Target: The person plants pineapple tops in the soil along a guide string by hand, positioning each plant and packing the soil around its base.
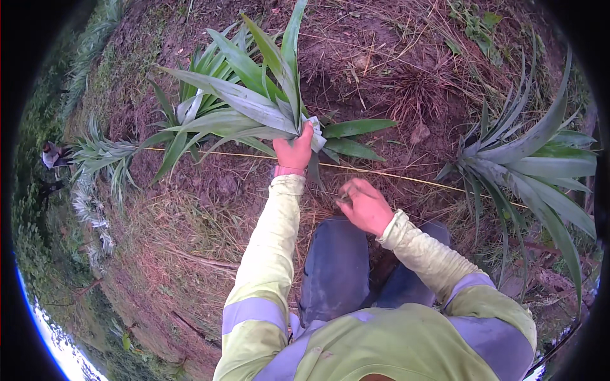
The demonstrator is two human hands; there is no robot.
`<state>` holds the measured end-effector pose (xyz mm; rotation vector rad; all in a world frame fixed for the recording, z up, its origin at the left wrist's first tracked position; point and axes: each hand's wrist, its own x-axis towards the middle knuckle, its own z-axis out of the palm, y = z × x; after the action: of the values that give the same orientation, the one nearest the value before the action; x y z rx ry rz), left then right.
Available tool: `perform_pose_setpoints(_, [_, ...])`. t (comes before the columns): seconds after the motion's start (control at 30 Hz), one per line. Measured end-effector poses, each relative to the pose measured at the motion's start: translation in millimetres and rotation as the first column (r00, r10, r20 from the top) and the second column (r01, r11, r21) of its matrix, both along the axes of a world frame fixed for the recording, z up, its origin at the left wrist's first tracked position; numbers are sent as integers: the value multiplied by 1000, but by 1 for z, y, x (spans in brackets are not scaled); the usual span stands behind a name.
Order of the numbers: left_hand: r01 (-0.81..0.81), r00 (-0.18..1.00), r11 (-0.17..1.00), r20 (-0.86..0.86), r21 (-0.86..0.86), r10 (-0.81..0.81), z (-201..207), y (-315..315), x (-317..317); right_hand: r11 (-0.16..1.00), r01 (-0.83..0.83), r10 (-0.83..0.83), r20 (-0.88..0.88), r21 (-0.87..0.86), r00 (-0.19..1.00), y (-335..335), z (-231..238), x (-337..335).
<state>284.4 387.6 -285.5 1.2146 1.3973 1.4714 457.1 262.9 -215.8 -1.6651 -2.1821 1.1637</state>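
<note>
My left hand (295, 151) is closed around the base of a pineapple plant (257, 105), whose long green and greyish leaves fan up and to the left. A white piece (316, 133) shows beside my fingers at the plant's base; I cannot tell if it is wrapping or stem. Broad green leaves (356, 136) stick out to the right behind that hand. Above my knees, my right hand (365, 206) is curled with its fingers drawn together. Something small and dark may be between its fingertips, too little to name. A yellow string (394, 174) crosses the soil just beyond it.
At the right stands a large pineapple plant (527, 159) with arching leaves. More pineapple plants (105, 155) line up along the string to the left. Dry grass (184, 235) covers the nearer ground, brown soil (356, 63) the farther. Another person (54, 154) is far off left.
</note>
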Motion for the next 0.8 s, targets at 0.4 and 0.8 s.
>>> perform_pose_setpoints(0.4, [52,998,996,28,-72,-50,-5,-3,38,968,-35,-121,588,247,800,64,-165,-15])
perform_pose_setpoints(0.8, [117,989,992,-90,-52,-121,-42,4,33,940,330,-327,519,89,790,101,-176,-63])
